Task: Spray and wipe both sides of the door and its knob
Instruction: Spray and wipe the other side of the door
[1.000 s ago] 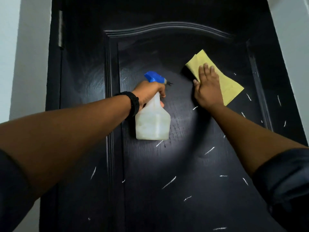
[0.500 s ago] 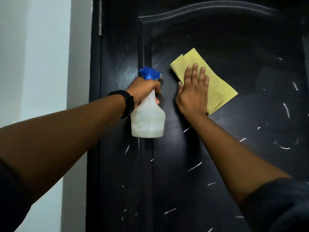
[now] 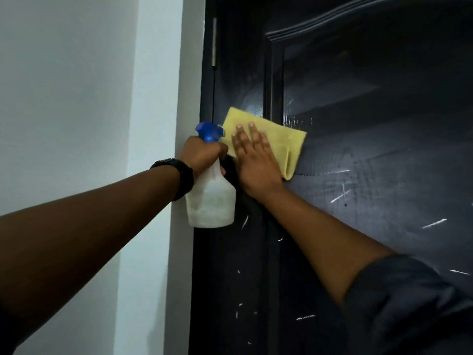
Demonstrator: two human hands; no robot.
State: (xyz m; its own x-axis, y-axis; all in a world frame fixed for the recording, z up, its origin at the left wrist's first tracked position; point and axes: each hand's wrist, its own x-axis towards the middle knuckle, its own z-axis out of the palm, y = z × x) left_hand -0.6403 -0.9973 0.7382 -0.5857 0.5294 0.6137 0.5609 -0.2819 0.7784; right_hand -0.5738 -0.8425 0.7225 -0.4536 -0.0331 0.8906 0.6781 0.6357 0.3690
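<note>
White wall is filling the left of the scene. The left hand, with a black wrist strap behind it, is gripping the neck of a translucent spray bottle under its blue trigger head. Its fingers are curling round the neck, mostly hidden behind it. Any marking on the bottle is too faint to read. A metal hinge is showing above, on the door's left edge. The right hand is lying flat, fingers straight, pressing a folded yellow cloth against the dark door, just beside the bottle. White streaks are marking the panel at lower right. The door's top, bottom and right side are running out of view.
</note>
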